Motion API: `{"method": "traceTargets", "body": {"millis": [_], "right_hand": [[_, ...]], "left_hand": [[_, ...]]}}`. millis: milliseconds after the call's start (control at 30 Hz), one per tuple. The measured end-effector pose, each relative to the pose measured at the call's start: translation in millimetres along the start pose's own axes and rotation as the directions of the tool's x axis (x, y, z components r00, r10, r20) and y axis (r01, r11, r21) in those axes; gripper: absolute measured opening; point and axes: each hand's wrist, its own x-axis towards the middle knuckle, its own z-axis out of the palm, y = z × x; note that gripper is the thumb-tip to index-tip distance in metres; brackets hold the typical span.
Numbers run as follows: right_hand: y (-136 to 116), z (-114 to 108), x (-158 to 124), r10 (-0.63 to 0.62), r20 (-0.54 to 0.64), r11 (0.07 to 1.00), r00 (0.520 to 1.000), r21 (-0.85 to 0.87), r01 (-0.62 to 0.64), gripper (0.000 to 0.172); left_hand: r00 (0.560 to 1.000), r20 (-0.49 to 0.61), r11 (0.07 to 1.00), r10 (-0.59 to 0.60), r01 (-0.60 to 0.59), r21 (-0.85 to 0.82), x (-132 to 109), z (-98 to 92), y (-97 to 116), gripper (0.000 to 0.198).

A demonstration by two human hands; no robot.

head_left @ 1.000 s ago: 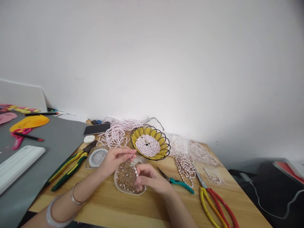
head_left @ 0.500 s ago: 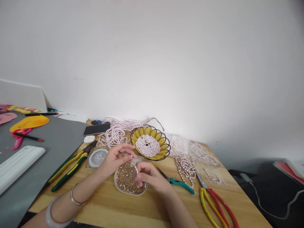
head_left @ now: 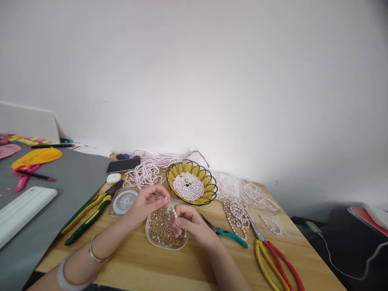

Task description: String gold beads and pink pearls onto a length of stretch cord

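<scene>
My left hand (head_left: 151, 202) hovers over the back left of a clear tub, a small pale bead (head_left: 166, 198) pinched between thumb and forefinger. Over the tub's right side, my right hand (head_left: 190, 224) is closed on a short string of pearly beads (head_left: 174, 212), its upper end standing out above the fingers. Part of that string is hidden in the palm. Below both hands the clear plastic tub (head_left: 166, 246) holds gold beads (head_left: 163, 229) mixed with some white ones. Just behind stands a yellow basket with black wire loops (head_left: 210, 197), holding pale pink beads (head_left: 188, 186).
Left of the tub lie a thread spool (head_left: 125, 202), green-yellow pliers (head_left: 91, 210), an earbud case (head_left: 113, 178) and a phone (head_left: 123, 165). To the right are teal pliers (head_left: 232, 235), red-yellow cutters (head_left: 273, 258), bead strands (head_left: 236, 216) and bagged bracelets (head_left: 273, 224). Pink strands (head_left: 145, 176) lie behind.
My left thumb and forefinger have closed together, drawing slightly down and left, with the bead now showing at their tips. My right hand has shifted slightly upward with the bead string.
</scene>
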Motion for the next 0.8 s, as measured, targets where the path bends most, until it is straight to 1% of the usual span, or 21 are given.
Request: {"method": "traceTargets", "body": {"millis": [167, 333, 500, 633, 800], "right_hand": [[1.3, -1.2, 1.3, -0.006, -0.03, 1.0, 1.0, -0.003, 0.006, 0.042], [0.8, -0.8, 1.8, -0.005, -0.047, 1.0, 0.999, -0.019, 0.004, 0.042], [0.5, -0.6, 1.4, -0.002, -0.052, 1.0, 0.999, -0.02, 0.001, 0.042], [1.6, -1.4, 2.0, 0.004, -0.064, 1.0, 0.998, -0.029, -0.006, 0.043], [2.9, -2.0, 3.0, -0.003, -0.067, 1.0, 0.998, -0.018, 0.002, 0.042]], "left_hand": [[0.999, 0.054, 0.999, -0.006, 0.009, -0.05, -1.6, -0.9, -1.4, 0.022], [1.0, 0.008, 0.998, -0.004, 0.004, -0.06, -2.0, 0.7, -0.7, 0.023], [1.0, 0.014, 0.997, 0.012, -0.011, -0.073, -2.5, 1.2, 0.7, 0.02], [0.999, -0.014, 0.995, 0.037, -0.038, -0.093, -1.3, 1.1, -0.8, 0.018], [0.999, -0.009, 0.998, 0.048, -0.048, -0.029, 0.7, 0.4, -1.5, 0.02]]}}
